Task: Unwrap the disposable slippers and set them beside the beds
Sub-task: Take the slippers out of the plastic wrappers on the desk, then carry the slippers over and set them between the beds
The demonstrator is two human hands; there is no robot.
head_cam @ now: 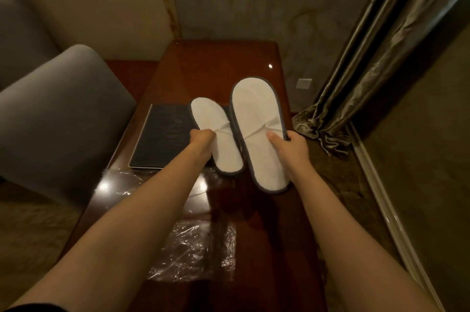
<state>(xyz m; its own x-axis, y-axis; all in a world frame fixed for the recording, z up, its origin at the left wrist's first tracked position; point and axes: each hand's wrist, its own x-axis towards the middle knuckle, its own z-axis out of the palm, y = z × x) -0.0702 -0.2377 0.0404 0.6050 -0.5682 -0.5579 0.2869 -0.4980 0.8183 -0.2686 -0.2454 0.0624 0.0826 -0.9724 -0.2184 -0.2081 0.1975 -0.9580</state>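
Observation:
I hold two white disposable slippers with grey trim above a glossy wooden table (254, 57). My left hand (202, 137) grips the smaller-looking left slipper (216, 133) at its mid edge. My right hand (291, 146) grips the right slipper (256, 120), thumb on its white face. Both slippers are flat and side by side, almost touching. A clear plastic wrapper (195, 248) lies crumpled on the table below my forearms, and a second clear wrapper (122, 182) lies to the left.
A dark folder or pad (162, 138) lies on the table under the left slipper. Grey upholstered chairs (63, 120) stand at the left. Heavy curtains (368, 70) hang at the right, pooling on the carpet (343, 184). A wall socket (304, 83) sits low on the wall.

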